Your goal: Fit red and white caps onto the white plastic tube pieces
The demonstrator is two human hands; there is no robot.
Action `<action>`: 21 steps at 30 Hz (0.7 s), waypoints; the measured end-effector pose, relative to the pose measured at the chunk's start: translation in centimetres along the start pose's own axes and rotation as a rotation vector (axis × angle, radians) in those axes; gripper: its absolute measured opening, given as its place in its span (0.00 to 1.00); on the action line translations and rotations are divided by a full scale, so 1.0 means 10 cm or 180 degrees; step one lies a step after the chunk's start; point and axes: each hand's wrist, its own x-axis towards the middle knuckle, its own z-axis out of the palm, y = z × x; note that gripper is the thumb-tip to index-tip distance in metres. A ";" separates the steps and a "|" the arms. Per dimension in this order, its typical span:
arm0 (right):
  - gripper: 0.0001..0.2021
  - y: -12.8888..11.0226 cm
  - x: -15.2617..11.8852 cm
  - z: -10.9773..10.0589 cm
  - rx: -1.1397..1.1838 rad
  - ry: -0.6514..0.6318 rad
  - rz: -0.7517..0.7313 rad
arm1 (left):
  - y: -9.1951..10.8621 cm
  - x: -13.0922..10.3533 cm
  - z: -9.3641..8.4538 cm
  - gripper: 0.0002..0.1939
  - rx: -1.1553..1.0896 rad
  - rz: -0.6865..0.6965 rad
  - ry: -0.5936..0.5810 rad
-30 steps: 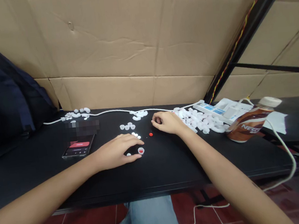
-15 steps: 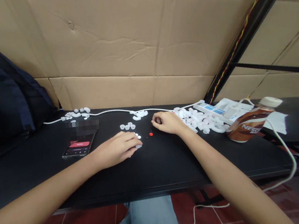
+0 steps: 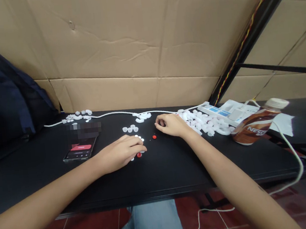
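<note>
My left hand (image 3: pixel 122 150) rests low over the black table, fingers bent and close together. At its fingertips sits a small white cap with a red disc (image 3: pixel 139 154) showing; part of it is hidden by the fingers. Several flat white discs (image 3: pixel 140 138) lie beside and partly under this hand. My right hand (image 3: pixel 172 124) is curled on its side on the table, thumb and forefinger nearly meeting; whatever they hold is hidden. Between the hands lies a loose red disc (image 3: pixel 154 137). Several translucent white caps (image 3: pixel 130 129) form a cluster beyond my left hand.
A large pile of white caps (image 3: pixel 204 123) spreads right of my right hand, near a white-and-blue tray (image 3: pixel 221 112) and a brown bottle (image 3: pixel 255 127). A phone (image 3: pixel 80 149) lies at left, before a dark backpack (image 3: pixel 9 97). A white cable (image 3: pixel 111 114) runs along the back.
The red disc at my left fingertips has come into view, and the fingers have shifted slightly. My right hand has stayed almost still.
</note>
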 end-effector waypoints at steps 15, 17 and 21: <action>0.07 0.00 0.01 0.00 0.0010 -0.0097 -0.0015 | 0.15 0.04 -0.09 0.11 -0.1199 -0.0354 -0.0050; 0.07 0.00 0.01 0.00 -0.0002 -0.0110 -0.0004 | 0.14 0.03 -0.07 0.11 -0.1019 -0.0298 -0.0116; 0.07 0.01 0.01 0.01 0.0005 -0.0122 0.0018 | 0.09 0.01 -0.09 0.13 -0.0772 -0.0322 -0.0119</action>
